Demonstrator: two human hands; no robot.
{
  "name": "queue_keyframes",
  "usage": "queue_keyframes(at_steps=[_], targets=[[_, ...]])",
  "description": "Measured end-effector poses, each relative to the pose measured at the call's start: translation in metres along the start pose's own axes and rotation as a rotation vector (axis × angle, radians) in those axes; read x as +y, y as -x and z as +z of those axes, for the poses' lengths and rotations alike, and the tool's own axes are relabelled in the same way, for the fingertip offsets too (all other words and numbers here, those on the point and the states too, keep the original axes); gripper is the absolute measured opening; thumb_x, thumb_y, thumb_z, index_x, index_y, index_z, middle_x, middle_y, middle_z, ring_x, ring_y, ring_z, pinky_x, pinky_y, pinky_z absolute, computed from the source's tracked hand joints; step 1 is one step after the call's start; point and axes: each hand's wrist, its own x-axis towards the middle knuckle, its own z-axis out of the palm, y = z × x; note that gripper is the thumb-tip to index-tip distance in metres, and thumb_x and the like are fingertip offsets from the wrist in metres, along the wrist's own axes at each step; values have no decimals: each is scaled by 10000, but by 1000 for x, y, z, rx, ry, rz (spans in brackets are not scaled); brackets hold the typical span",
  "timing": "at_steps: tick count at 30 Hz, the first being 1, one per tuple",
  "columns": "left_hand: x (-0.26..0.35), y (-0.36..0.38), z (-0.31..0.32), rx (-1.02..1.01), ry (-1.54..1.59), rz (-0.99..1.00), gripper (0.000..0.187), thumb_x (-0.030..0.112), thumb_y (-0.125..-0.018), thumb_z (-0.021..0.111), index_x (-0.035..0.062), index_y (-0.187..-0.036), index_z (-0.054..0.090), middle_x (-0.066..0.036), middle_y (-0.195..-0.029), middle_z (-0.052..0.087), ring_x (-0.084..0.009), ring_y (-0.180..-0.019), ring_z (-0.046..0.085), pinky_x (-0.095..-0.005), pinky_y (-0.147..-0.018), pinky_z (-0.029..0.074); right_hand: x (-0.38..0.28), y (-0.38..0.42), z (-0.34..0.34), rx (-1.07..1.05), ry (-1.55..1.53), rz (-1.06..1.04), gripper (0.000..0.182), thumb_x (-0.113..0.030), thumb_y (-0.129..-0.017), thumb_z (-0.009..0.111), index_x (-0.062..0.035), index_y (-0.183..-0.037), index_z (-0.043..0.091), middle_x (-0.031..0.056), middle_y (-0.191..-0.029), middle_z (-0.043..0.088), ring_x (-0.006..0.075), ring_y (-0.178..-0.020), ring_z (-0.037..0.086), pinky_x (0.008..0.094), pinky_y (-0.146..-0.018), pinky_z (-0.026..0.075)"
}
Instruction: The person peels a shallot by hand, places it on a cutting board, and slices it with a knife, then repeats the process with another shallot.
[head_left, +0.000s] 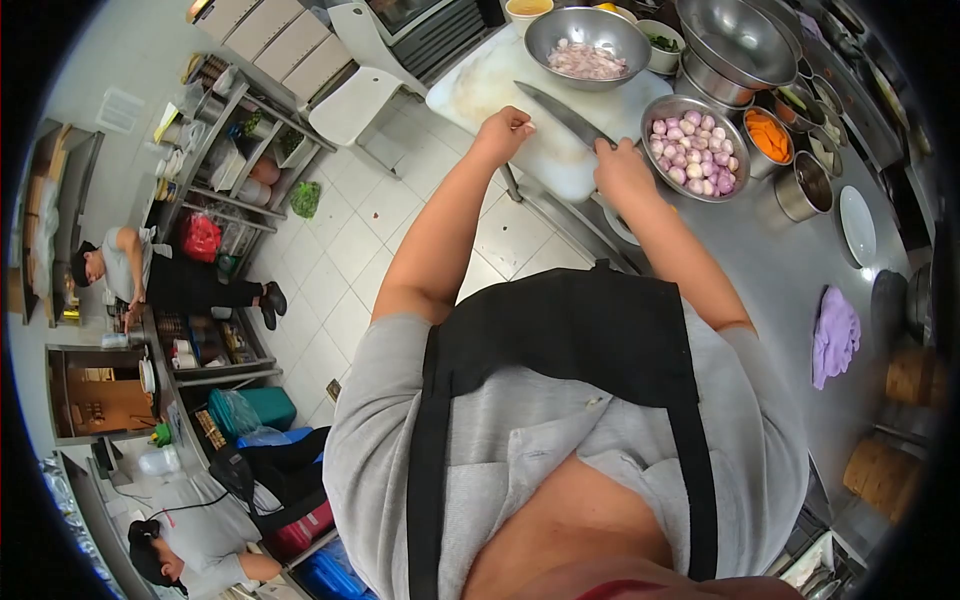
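Observation:
My right hand (625, 172) is wrapped round the handle of a chef's knife (565, 114). The blade lies low over the white cutting board (475, 85), its tip toward the board's far left. At the board's near edge my left hand (503, 136) has its fingers curled together; a tiny pale bit shows at the fingertips, too small to name. A steel bowl of peeled shallots (693, 150) stands just right of my right hand. Beyond the knife, another steel bowl (545, 32) holds sliced shallots (586, 60).
Cut carrots (768, 135) fill a container beside a steel pot (803, 188). A large empty bowl (738, 40) sits at the back. An oval white plate (857, 226) and a purple cloth (836, 338) lie on the steel counter. Two people work at the left.

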Motion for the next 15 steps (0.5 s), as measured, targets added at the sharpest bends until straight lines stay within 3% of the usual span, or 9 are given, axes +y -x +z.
queue_keyframes(at_steps=[4,6,9,11,13,15], targets=[[-3,-18,3,-48,-160,-50,265,178,-837,646,23,-1047,598,-106,-857,644,-147,-782,619,-257,-708,490,5,23,-19,-157,-195,101,413,-143,-838,457,-21,-1232,437,281,-998,557,406,-894,576,473,-806,453],[-10,-27,3,56,96,-176,259,210,-841,644,21,-1017,630,-96,-828,652,-147,-736,622,-267,-700,493,17,28,-18,-179,-299,92,452,-161,-847,431,-46,-1284,417,285,-938,585,394,-847,590,467,-798,448],[-20,-41,5,-33,194,-247,274,237,-830,661,18,-996,650,-90,-818,656,-145,-715,622,-281,-687,499,19,43,-25,-165,-325,43,502,-164,-859,406,-53,-1346,352,300,-892,599,398,-826,592,476,-795,436],[-4,-34,-1,-56,83,-208,288,243,-821,674,14,-993,651,-92,-825,658,-143,-713,621,-282,-680,502,11,47,-44,-333,-394,94,532,-163,-865,406,-63,-1379,313,297,-926,601,420,-817,581,482,-797,436],[0,-33,0,-76,-23,-174,302,248,-811,687,9,-991,652,-93,-832,660,-141,-711,619,-282,-673,504,18,47,-31,-281,-379,53,550,-153,-861,418,-62,-1389,296,290,-905,603,405,-794,587,470,-774,448],[-3,-31,2,-45,-194,-2,327,258,-782,718,1,-973,651,-91,-829,667,-152,-716,625,-292,-675,505,19,48,-28,-235,-359,3,569,-144,-857,429,-60,-1399,279,283,-883,606,390,-771,593,459,-752,460]])
